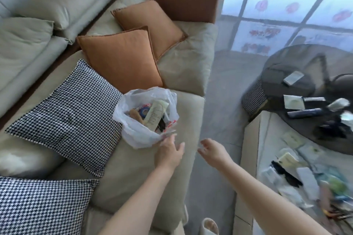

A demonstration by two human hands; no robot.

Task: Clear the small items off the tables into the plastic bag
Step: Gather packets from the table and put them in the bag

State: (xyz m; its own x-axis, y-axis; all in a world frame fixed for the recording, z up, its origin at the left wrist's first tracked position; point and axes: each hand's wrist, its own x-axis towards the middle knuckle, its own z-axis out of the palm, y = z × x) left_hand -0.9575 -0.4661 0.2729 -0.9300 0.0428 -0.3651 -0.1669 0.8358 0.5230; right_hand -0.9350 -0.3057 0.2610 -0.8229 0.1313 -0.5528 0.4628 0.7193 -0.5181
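Plastic bag (145, 118) seen frame centre on sofa (191, 74); rim touched by left hand (169, 153), fingers relaxed; right hand (214, 150) empty, loosely spread.

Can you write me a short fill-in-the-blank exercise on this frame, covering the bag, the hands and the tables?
1. The plastic bag sits open on the seat of the ____.
2. The left hand reaches the bag's near edge, while the right hand holds ____.
3. The cushion right beside the bag has a black-and-white ____ pattern.
4. Many small items still lie on the pale table and on the ____ round table behind it.

Missing words: sofa; nothing; houndstooth; dark
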